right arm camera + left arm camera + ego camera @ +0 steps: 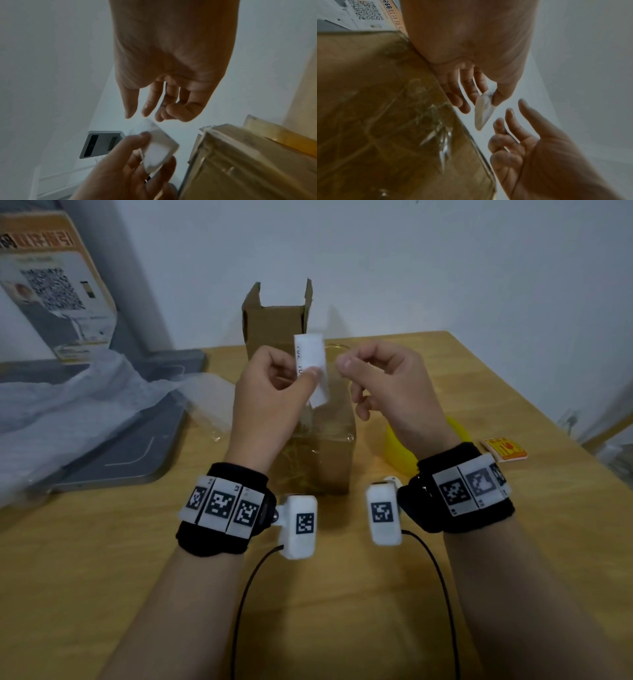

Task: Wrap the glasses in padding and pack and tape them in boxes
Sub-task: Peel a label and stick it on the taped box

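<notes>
A small cardboard box (318,460) (385,108) (240,162) wrapped in shiny clear tape stands on the wooden table, right behind my hands. My left hand (308,373) (488,97) pinches a white paper slip (310,354) (482,115) (157,151) between thumb and fingers, above the box. My right hand (346,366) (154,115) hovers just to the right of the slip with loosely curled fingers. I see nothing held in it. No glass shows outside the box.
A taller open cardboard box (274,330) stands behind the taped one. White foam padding (68,405) lies over a grey tray (137,446) at the left. A yellow object (399,446) and an orange sticker pad (505,448) lie at the right.
</notes>
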`<control>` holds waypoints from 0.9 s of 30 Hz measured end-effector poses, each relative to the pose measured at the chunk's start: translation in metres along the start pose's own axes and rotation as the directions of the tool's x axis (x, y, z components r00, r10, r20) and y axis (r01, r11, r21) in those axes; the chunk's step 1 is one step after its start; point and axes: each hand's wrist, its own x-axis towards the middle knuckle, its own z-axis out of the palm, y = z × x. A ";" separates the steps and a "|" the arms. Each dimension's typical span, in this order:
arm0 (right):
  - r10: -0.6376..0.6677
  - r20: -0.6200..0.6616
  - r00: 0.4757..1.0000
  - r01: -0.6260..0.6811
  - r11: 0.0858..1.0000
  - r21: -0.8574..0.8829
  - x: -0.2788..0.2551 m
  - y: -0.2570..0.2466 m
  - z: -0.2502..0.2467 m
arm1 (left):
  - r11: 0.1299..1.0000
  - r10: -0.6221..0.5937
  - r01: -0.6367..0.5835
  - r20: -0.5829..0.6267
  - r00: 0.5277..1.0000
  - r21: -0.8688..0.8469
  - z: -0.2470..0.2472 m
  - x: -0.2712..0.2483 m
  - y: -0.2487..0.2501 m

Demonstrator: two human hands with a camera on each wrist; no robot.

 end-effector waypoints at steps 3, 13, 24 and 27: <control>-0.018 0.050 0.999 0.019 0.999 -0.036 -0.001 -0.003 0.006 | 0.997 0.060 -0.066 0.113 0.992 0.051 0.004 -0.009 0.001; 0.112 0.035 0.993 -0.114 0.990 0.082 -0.003 -0.008 0.007 | 0.998 0.052 -0.060 0.217 0.975 0.033 0.000 -0.008 0.005; 0.106 0.083 0.991 -0.123 0.962 0.243 -0.006 -0.015 0.007 | 0.991 0.093 -0.099 0.068 0.993 0.085 -0.009 -0.004 0.009; 0.040 0.085 0.996 -0.057 0.978 0.203 -0.007 -0.015 0.008 | 0.981 0.165 -0.175 0.120 0.979 0.082 -0.008 -0.006 0.015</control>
